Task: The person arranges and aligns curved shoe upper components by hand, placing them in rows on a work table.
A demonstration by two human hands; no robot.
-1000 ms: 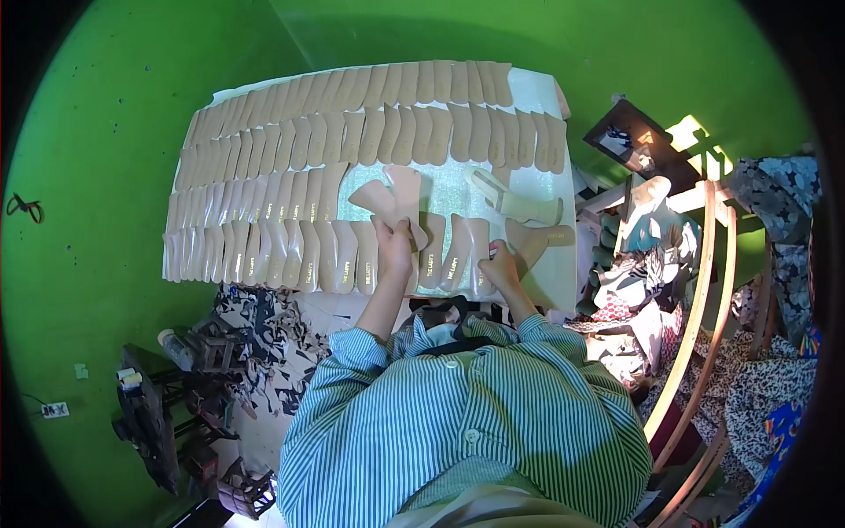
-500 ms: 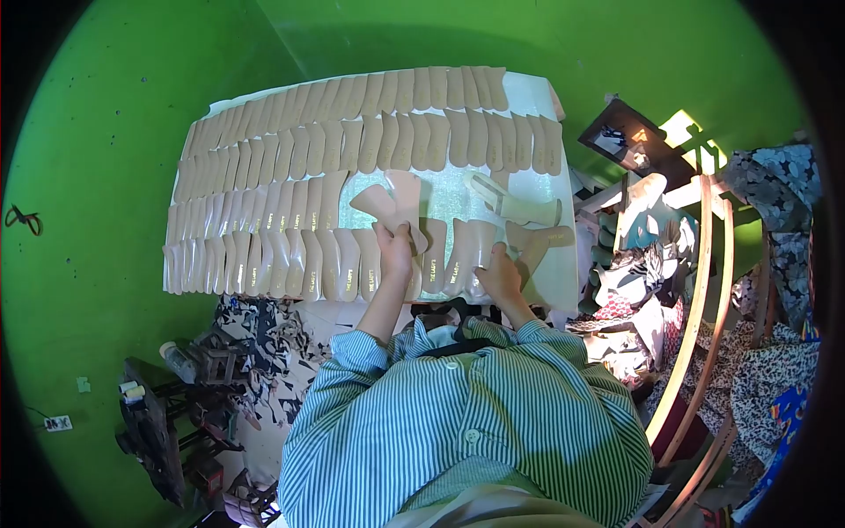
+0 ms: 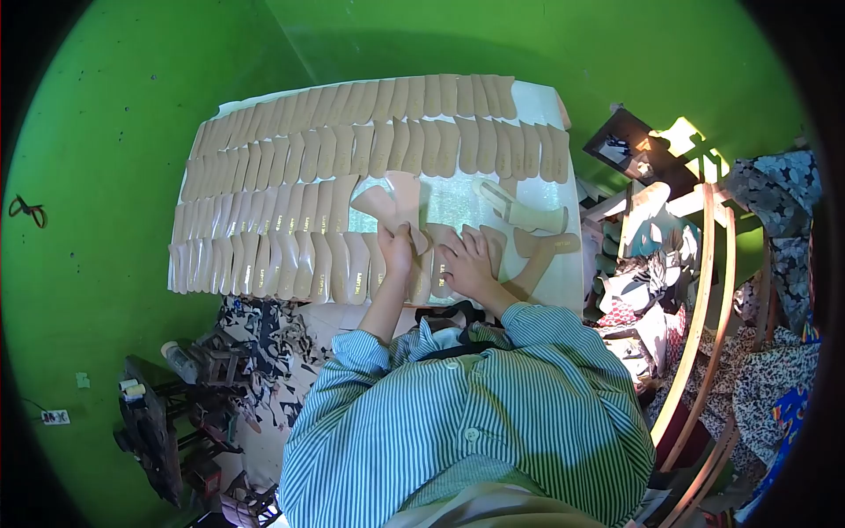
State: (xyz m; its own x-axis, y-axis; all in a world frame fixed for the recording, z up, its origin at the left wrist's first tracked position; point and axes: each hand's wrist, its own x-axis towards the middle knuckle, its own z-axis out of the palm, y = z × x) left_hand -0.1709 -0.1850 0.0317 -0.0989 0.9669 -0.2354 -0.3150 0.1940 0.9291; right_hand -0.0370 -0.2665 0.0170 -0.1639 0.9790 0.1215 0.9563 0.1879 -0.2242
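Head view: left grip (image 3: 398, 251) pinches tan insoles (image 3: 406, 195); right grip (image 3: 469, 264), spread wide, touches lettered insoles (image 3: 439, 283).

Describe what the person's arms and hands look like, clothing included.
The left sleeve and right sleeve have narrow blue-green and white stripes and end on the forearms, leaving the wrists bare. The left hand and right hand wear no gloves, and no watch shows. Any ring is too small to tell.
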